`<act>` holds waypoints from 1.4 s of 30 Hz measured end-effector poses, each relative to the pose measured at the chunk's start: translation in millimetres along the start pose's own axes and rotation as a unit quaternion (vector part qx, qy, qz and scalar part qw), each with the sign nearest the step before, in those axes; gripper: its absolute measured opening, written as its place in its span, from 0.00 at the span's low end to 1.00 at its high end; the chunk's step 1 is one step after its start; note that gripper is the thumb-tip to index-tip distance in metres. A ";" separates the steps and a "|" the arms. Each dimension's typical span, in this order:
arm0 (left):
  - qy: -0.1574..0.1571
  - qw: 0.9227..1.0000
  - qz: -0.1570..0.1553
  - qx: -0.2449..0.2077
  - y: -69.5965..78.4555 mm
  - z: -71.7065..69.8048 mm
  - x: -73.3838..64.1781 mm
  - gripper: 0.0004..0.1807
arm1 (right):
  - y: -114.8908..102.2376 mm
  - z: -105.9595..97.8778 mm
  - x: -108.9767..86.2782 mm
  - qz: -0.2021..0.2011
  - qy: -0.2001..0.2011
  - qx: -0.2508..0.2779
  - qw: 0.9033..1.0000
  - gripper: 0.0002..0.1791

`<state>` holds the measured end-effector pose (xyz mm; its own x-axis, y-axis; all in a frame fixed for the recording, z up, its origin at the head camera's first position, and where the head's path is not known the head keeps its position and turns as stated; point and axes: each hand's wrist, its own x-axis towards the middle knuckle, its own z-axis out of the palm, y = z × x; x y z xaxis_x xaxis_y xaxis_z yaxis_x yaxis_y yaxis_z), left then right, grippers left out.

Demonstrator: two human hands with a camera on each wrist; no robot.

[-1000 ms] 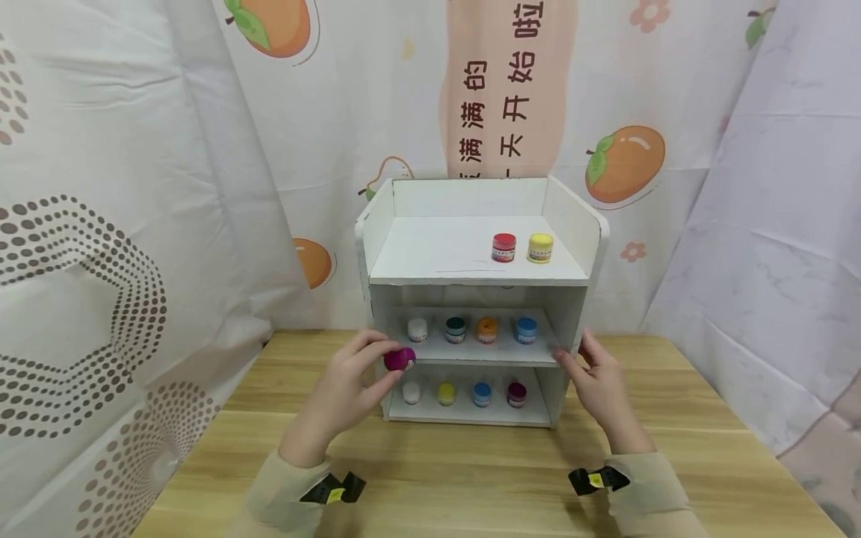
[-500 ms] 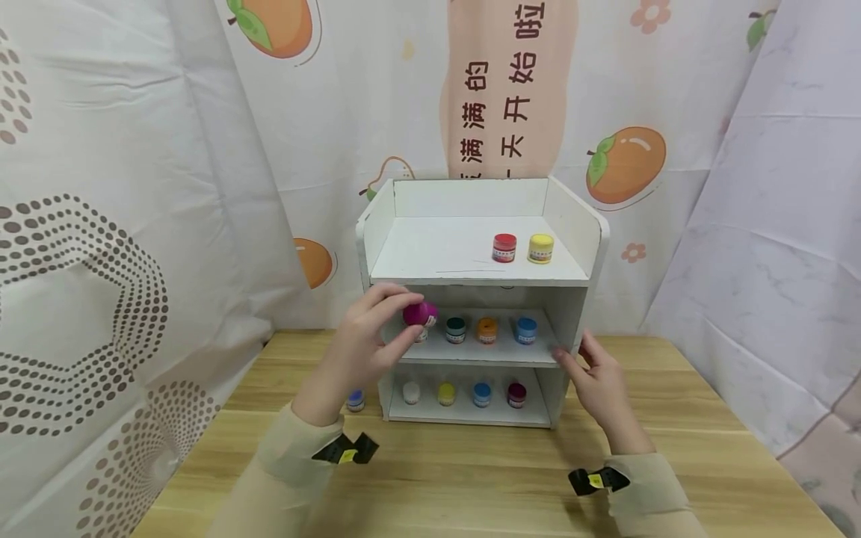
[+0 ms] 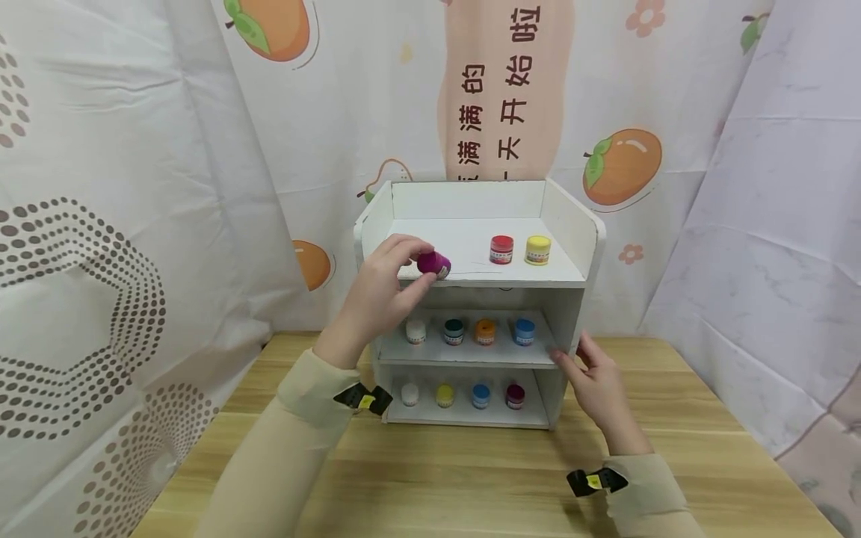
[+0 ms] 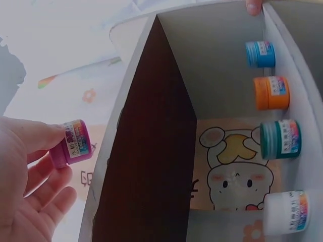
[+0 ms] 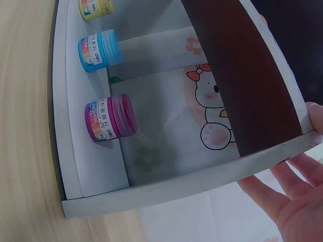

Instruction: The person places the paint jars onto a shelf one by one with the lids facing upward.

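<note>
My left hand [image 3: 386, 288] pinches a magenta paint jar [image 3: 433, 264] between thumb and fingers, tilted, at the front left of the top board of a white shelf [image 3: 464, 282]. In the left wrist view the same magenta jar [image 4: 75, 142] shows its label, just outside the board's edge. On the right, my right hand [image 3: 595, 385] grips the shelf's side panel, thumb at the front edge by the middle board, fingers along the outer side. A red jar [image 3: 501, 250] and a yellow jar [image 3: 537, 250] stand upright on the top board's right half.
Along the middle board stand a white jar [image 3: 415, 332], a dark green jar [image 3: 454, 332], an orange jar [image 3: 485, 332] and a blue jar [image 3: 525, 332]. Several more jars, including a dark magenta one [image 3: 515, 397], line the bottom board. The wooden table [image 3: 471, 478] lies in front; a printed curtain [image 3: 323, 112] hangs behind.
My left hand has lifted the magenta jar from the lower boards' left side up and rightward to the top board. The right hand keeps its hold on the side panel.
</note>
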<state>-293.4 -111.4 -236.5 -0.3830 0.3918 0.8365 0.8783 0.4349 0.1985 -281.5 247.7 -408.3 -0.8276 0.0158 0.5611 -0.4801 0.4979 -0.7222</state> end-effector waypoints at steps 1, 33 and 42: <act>0.001 1.000 -0.003 0.003 -1.2 0.5 3.5 0.14 | 0.1 0.3 0.2 0.000 0.000 0.002 1.000 0.35; -0.169 0.973 -0.145 0.067 -11.0 22.7 68.2 0.11 | 1.7 2.0 0.9 -0.007 0.007 0.005 1.000 0.34; -0.193 0.967 -0.151 0.072 -11.2 25.6 69.1 0.12 | 1.3 1.2 0.7 -0.002 0.007 0.009 1.000 0.34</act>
<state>-336.9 -68.5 -194.1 -0.7181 0.4907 0.4936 0.6718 0.6740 0.3073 -283.0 247.3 -409.3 -0.8216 0.0258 0.5694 -0.4889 0.4816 -0.7274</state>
